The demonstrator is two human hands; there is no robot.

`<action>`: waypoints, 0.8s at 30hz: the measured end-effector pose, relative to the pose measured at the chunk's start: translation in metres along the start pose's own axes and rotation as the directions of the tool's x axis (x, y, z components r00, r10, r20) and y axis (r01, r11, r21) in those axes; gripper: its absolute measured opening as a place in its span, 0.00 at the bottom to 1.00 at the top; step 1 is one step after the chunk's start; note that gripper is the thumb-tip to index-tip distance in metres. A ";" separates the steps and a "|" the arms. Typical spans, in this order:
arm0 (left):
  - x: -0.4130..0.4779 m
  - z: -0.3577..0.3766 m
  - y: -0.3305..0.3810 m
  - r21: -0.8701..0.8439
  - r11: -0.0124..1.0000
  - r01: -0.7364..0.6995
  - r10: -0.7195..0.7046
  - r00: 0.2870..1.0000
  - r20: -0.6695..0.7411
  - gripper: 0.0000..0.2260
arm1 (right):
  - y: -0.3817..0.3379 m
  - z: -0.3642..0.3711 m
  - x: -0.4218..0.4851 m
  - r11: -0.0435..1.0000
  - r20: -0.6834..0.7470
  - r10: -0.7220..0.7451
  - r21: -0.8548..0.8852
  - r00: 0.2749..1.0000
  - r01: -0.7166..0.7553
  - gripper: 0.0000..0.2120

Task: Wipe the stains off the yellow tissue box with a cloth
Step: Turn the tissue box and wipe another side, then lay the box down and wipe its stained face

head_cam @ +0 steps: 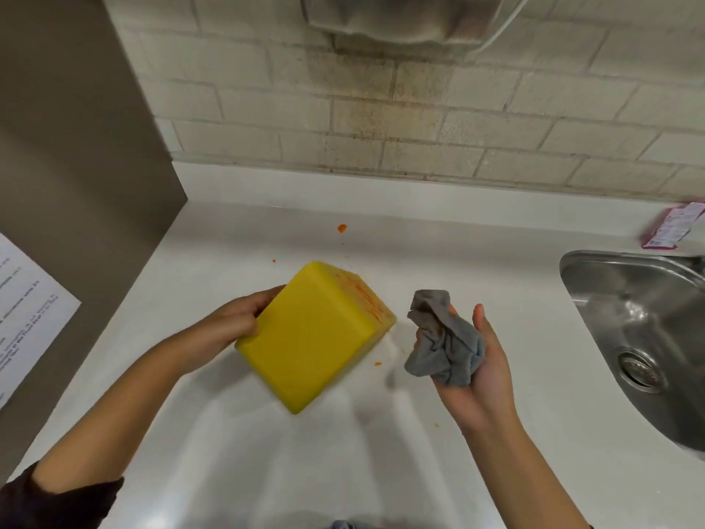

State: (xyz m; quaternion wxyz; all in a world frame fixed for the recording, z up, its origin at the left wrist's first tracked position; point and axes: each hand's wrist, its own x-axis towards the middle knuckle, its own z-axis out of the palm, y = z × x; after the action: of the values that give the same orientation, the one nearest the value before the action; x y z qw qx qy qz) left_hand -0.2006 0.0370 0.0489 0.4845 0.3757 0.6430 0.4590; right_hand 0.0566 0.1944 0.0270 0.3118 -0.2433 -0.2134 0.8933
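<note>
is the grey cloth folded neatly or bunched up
Bunched up: the grey cloth sits crumpled in the right hand, with irregular creases and no flat folds.

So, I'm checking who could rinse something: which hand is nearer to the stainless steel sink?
Right. The right hand, holding the crumpled grey cloth, is beside the stainless steel sink; the left hand grips the yellow tissue box, farther away.

The yellow tissue box (pixel 313 337) looks like smooth, matt plastic, with orange smears on its far side. The cloth (pixel 442 341) is soft grey fabric, all crumpled. The worktop (pixel 236 444) is white, smooth and a bit shiny. At its right edge the sink (pixel 633 318) is shiny metal. The wall (pixel 419 120) behind is rough, dull brick with dirty marks.
</note>
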 end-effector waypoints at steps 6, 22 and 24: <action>-0.032 -0.012 -0.029 -0.015 0.991 0.134 -0.134 0.991 0.007 0.35 | 0.008 -0.006 0.007 0.998 -0.132 0.057 0.023 0.990 -0.054 0.12; -0.039 0.003 -0.065 -0.202 0.974 0.100 -0.184 0.870 -0.457 0.14 | 0.052 0.041 0.041 0.534 0.050 -0.332 -0.814 0.942 0.231 0.12; -0.038 0.001 -0.070 -0.222 0.971 0.086 -0.184 0.863 -0.470 0.15 | 0.063 0.051 0.048 0.347 0.200 -0.357 -0.879 0.912 0.328 0.12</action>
State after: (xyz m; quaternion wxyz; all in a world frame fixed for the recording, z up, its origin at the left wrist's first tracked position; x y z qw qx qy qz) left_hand -0.1930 -0.0189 -0.0072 0.3723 0.1531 0.7214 0.5636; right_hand -0.0339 0.1694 0.0197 0.3160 -0.3331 -0.6969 0.5510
